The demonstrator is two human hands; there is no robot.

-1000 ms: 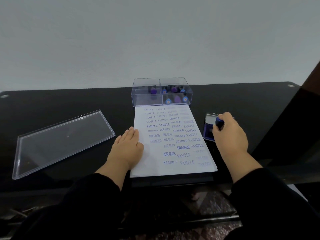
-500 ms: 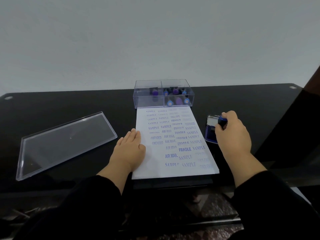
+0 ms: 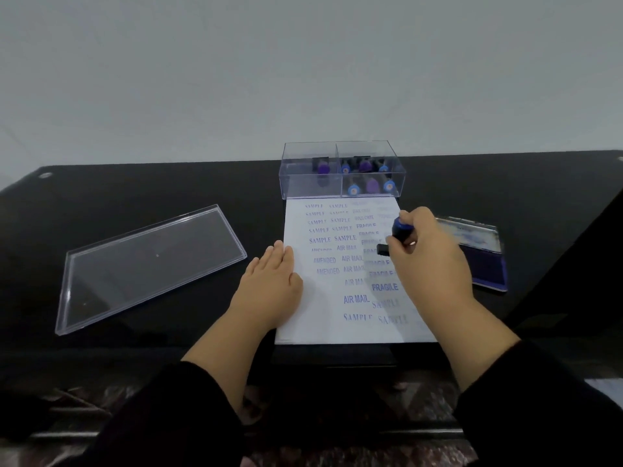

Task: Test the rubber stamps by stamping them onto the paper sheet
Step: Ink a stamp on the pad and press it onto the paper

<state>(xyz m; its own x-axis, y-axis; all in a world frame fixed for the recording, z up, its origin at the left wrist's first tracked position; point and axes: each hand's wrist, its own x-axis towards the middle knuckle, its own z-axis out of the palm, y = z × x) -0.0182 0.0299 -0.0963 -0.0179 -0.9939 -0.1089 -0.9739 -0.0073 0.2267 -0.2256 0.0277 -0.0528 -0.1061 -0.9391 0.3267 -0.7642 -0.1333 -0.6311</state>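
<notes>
Head view shows the right hand (image 3: pixel 428 254) gripping a blue-handled stamp (image 3: pixel 397 235) over the paper sheet (image 3: pixel 337 328); the left hand (image 3: pixel 269 284), fingers flat, pins the sheet's edge beside it. Lower the stamp level onto a bare patch and press evenly, without rocking.

Clear lid (image 3: pixel 151 264) on blk table (image 3: pixel 101 183)

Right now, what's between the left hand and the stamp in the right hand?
Head view: only the paper sheet, its stretch printed with SAMPLE, AMENDED and AIR MAIL marks. The left hand lies flat on its left edge; the right hand grips the stamp over its right half.
</notes>
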